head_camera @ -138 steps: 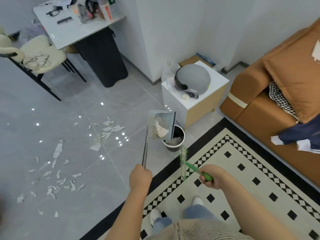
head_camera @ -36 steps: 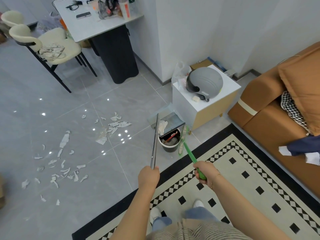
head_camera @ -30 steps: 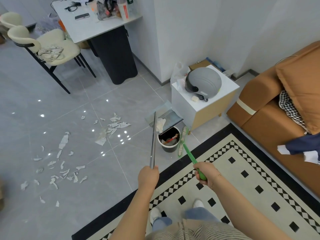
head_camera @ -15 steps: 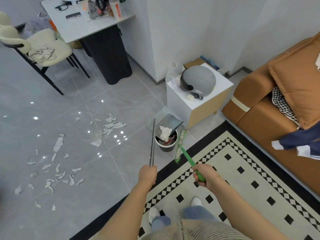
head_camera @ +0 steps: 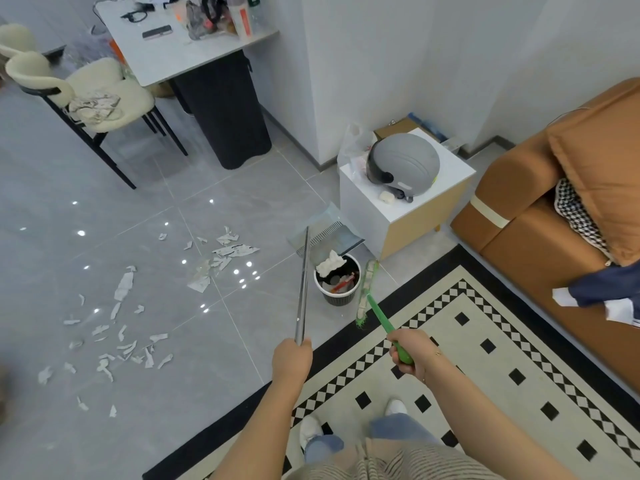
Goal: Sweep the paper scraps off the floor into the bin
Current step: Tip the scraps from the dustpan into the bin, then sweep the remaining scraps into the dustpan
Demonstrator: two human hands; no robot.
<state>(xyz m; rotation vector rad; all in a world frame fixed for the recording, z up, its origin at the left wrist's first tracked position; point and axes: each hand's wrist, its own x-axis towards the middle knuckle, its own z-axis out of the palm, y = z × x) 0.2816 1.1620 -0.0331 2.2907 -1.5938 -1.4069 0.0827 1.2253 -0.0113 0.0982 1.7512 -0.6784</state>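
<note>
The left hand [head_camera: 292, 358] grips the dustpan [head_camera: 325, 236] by its metal pole; the right hand [head_camera: 408, 351] grips the green broom [head_camera: 366, 292]. The pan tips a white wad over the bin [head_camera: 338, 283], just off the rug's [head_camera: 485, 341] black border. Paper scraps [head_camera: 124, 327] litter open grey floor [head_camera: 207, 341] leftward. Beyond stand a white cabinet [head_camera: 401, 209], chair [head_camera: 86, 95] and desk [head_camera: 183, 50].

open grey floor [head_camera: 173, 393] left of bin [head_camera: 337, 289], white cabinet [head_camera: 408, 216] crowding just behind it
</note>
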